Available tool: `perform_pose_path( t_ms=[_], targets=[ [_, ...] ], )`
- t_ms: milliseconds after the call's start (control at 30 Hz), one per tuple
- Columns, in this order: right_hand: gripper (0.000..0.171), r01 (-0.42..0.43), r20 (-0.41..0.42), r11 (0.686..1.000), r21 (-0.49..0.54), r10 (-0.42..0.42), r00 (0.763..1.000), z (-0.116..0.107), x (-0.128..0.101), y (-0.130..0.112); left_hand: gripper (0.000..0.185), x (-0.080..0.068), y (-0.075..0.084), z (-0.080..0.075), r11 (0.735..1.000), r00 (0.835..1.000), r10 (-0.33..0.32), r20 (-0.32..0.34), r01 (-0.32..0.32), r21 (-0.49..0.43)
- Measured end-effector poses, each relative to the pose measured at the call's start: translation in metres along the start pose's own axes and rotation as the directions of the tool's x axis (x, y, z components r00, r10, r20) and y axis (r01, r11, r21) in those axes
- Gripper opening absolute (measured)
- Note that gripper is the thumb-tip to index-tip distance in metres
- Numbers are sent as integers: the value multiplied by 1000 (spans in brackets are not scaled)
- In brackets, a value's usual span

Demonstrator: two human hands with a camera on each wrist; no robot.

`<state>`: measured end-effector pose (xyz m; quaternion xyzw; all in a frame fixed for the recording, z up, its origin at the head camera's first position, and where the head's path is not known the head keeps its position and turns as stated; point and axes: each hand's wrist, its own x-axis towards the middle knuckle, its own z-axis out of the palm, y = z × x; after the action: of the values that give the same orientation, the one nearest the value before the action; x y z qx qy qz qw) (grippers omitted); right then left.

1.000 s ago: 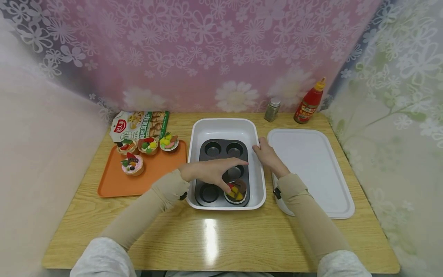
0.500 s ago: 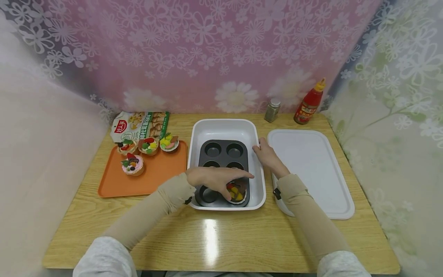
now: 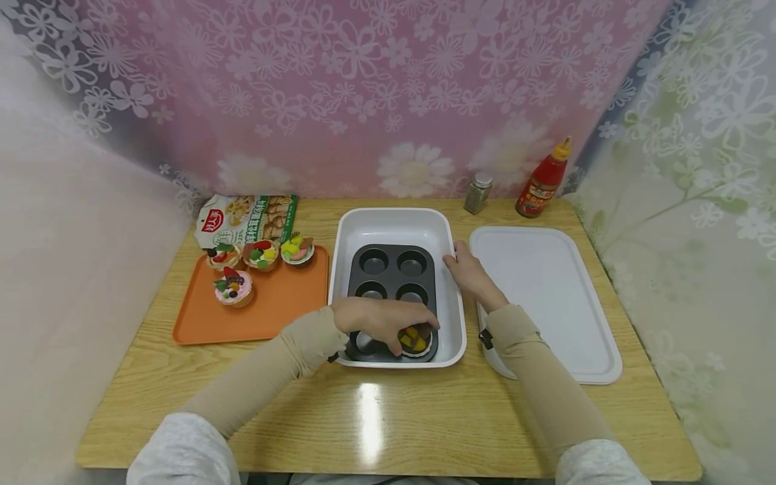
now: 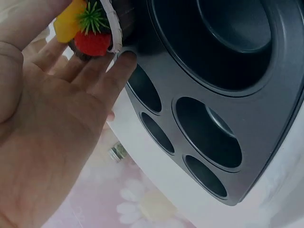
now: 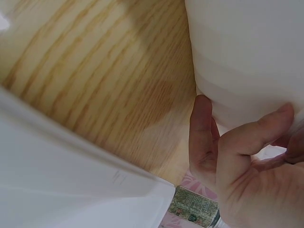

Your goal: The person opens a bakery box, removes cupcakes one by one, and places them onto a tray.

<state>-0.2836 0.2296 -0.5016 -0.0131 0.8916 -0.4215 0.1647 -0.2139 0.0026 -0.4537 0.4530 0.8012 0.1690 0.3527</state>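
Note:
My left hand (image 3: 380, 320) reaches over the near right cup of a dark muffin tin (image 3: 393, 254), thumb and fingers around a toy cupcake (image 3: 415, 342). Yellow and red fruit pieces, a green sprig and a pleated white rim show on this cupcake (image 4: 91, 43) in the left wrist view, cradled by the left hand (image 4: 52, 114). The tin lies inside a white rectangular basin (image 3: 459, 310); its other cups hold nothing. My right hand (image 3: 475, 276) grips the basin's right rim. In the right wrist view, bent fingers of the right hand (image 5: 256, 175) press against the white outer wall.
An orange tray (image 3: 285, 303) at left bears several toy cupcakes (image 3: 233, 288), with a food packet (image 3: 245, 219) behind. At right lies a white tray (image 3: 545, 303). A small jar (image 3: 477, 194) and a red sauce bottle (image 3: 541, 185) stand at the back.
My left hand has moved down toward the near right cup, and its straight fingers have curled around the cupcake. The right hand has stayed at the basin's rim.

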Motion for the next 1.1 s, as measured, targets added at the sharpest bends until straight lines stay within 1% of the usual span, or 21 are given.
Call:
perform_pose_path(
  t_ms=[100, 233, 333, 433, 600, 767, 900, 1100],
  targets=[
    [50, 9, -4, 1000, -4, -9, 1000, 0, 1, 0, 86, 2, 3, 2, 998, 1000, -16, -6, 16, 65],
    [49, 11, -8, 1000, -11, -11, 1000, 0, 0, 0, 82, 3, 6, 4, 987, 999, -32, -22, 35, 154],
    [49, 9, -9, 1000, -16, -9, 1000, 1, -1, -1, 76, 4, 7, 4, 980, 999, -35, -32, 41, 193],
    [49, 5, -5, 1000, -19, -5, 1000, 1, -1, -1, 72, 4, 8, 5, 977, 999, -32, -35, 39, 209],
    [50, 1, -4, 1000, -18, -1, 1000, 1, 0, -1, 67, 4, 8, 4, 980, 999, -18, -39, 25, 197],
    [50, 6, -9, 1000, -17, -6, 1000, 1, -1, -2, 65, 4, 7, 4, 988, 999, -3, -36, 8, 155],
    [50, 2, -4, 1000, -8, -2, 1000, 1, -1, -1, 64, 4, 7, 3, 992, 1000, 1, -29, 3, 129],
    [49, 1, 1, 1000, 0, -1, 1000, 1, 1, 0, 63, 6, 5, 2, 994, 1000, 2, -23, 1, 112]
  ],
)
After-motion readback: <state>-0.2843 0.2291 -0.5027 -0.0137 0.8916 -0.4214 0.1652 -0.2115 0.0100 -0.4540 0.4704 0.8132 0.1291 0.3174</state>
